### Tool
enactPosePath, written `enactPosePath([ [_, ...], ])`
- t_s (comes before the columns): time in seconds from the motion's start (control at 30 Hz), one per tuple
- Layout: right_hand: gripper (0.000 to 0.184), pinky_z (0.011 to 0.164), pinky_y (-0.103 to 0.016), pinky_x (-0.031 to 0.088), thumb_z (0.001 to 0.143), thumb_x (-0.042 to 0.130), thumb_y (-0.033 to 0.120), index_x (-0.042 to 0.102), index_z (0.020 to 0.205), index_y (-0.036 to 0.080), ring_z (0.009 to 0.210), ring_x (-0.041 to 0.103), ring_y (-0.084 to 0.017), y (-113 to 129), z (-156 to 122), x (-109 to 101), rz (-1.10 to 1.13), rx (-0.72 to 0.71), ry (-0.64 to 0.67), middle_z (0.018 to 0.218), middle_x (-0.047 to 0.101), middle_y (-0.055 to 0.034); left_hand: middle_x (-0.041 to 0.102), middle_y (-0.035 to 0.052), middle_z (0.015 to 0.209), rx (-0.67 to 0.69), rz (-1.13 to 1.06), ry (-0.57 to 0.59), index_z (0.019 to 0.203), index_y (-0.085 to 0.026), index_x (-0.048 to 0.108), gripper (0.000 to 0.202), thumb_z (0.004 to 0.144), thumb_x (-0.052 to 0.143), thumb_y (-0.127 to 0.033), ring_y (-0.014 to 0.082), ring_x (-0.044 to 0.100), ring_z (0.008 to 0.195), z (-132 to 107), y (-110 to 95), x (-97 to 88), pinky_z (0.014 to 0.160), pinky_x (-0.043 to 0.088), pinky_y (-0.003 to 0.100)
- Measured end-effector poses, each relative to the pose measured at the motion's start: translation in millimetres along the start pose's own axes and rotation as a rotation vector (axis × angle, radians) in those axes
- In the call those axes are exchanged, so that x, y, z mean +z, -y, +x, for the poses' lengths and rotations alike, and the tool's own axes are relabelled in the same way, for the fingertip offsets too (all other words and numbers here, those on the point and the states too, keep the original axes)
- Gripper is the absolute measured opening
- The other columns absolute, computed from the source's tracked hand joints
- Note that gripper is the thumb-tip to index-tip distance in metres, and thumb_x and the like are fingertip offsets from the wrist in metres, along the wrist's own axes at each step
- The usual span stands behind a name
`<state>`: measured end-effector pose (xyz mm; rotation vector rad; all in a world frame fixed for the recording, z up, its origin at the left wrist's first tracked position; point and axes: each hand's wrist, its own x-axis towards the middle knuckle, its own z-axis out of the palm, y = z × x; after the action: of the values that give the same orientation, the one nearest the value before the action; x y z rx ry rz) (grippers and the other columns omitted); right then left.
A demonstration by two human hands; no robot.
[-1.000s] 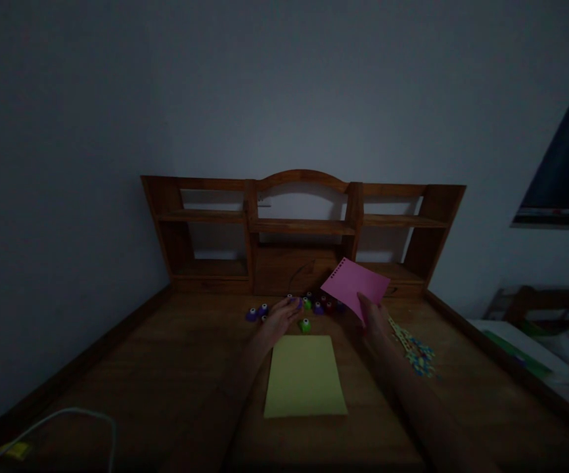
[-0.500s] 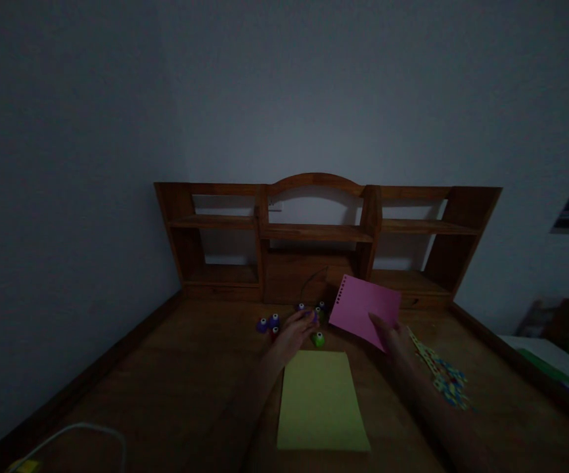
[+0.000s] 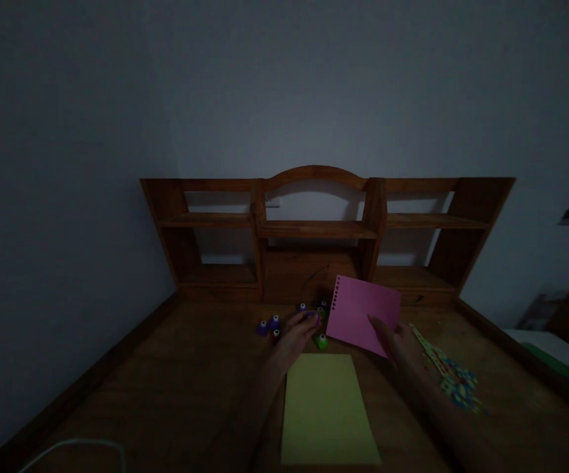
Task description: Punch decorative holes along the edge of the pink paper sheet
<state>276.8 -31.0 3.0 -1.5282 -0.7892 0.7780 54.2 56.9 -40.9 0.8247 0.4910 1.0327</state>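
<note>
In my right hand (image 3: 397,341), thumb on top, is a pink sheet of paper (image 3: 361,312) with punched holes along its left edge, held tilted above the desk. My left hand (image 3: 297,332) has its fingers closed on a small purple toy (image 3: 313,316). Small toys with eye-like white spots lie around that hand: purple ones (image 3: 274,321) and a red one (image 3: 276,334) to its left, a green one (image 3: 321,341) to its right, and several more just behind it. A yellow sheet of paper (image 3: 328,410) lies flat on the desk nearer to me.
Right of my right hand lies a pile of small colourful pieces (image 3: 456,384) with long pale yellow strips (image 3: 427,348). A wooden shelf unit (image 3: 314,230) stands along the back of the wooden desk (image 3: 166,387). A white cable (image 3: 85,441) curves at the front left. The room is dim.
The view has shifted slightly closer to the shelf. Both hands keep their holds, and the pink sheet has turned only a little.
</note>
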Motion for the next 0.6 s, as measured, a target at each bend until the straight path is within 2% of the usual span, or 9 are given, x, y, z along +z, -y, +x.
enactPosePath([
  [0.1, 0.06, 0.055, -0.027, 0.046, 0.067, 0.067, 0.06, 0.067, 0.1, 0.009, 0.068, 0.064, -0.022, 4, -4, 1, -0.035, 0.001, 0.01, 0.092, 0.069, -0.016, 0.063, 0.0081, 0.11, 0.003, 0.011, -0.013, 0.096, -0.014, 0.064, 0.03, 0.071, 0.071, -0.028, 0.0125, 0.06, 0.101, -2, -1, 1.3, 0.107, 0.043, 0.033],
  [0.3, 0.061, 0.056, -0.025, 0.045, 0.065, 0.068, 0.061, 0.067, 0.096, 0.009, 0.07, 0.062, -0.02, -11, 2, 3, -0.055, -0.102, 0.032, 0.089, 0.069, -0.0147, 0.063, 0.0093, 0.117, 0.005, 0.064, 0.023, 0.102, -0.015, 0.064, 0.034, 0.071, 0.07, -0.03, 0.0146, 0.06, 0.105, -7, -3, 9.2, 0.106, 0.043, 0.033],
  [0.47, 0.063, 0.057, -0.026, 0.046, 0.067, 0.066, 0.063, 0.066, 0.097, 0.008, 0.072, 0.062, -0.022, -8, -8, 8, -0.044, -0.164, 0.088, 0.089, 0.068, -0.0148, 0.065, 0.0068, 0.105, -0.038, -0.004, -0.061, 0.094, -0.013, 0.064, 0.032, 0.067, 0.074, -0.027, 0.013, 0.062, 0.097, -4, -5, 8.0, 0.107, 0.043, 0.036],
  [0.6, 0.061, 0.055, -0.027, 0.047, 0.065, 0.067, 0.062, 0.067, 0.094, 0.009, 0.07, 0.062, -0.022, -3, -16, 12, -0.004, -0.175, 0.075, 0.085, 0.068, -0.0138, 0.065, 0.0072, 0.106, -0.029, -0.077, -0.099, 0.094, -0.013, 0.063, 0.034, 0.065, 0.076, -0.026, 0.0127, 0.062, 0.098, 2, -4, 1.0, 0.111, 0.041, 0.037],
])
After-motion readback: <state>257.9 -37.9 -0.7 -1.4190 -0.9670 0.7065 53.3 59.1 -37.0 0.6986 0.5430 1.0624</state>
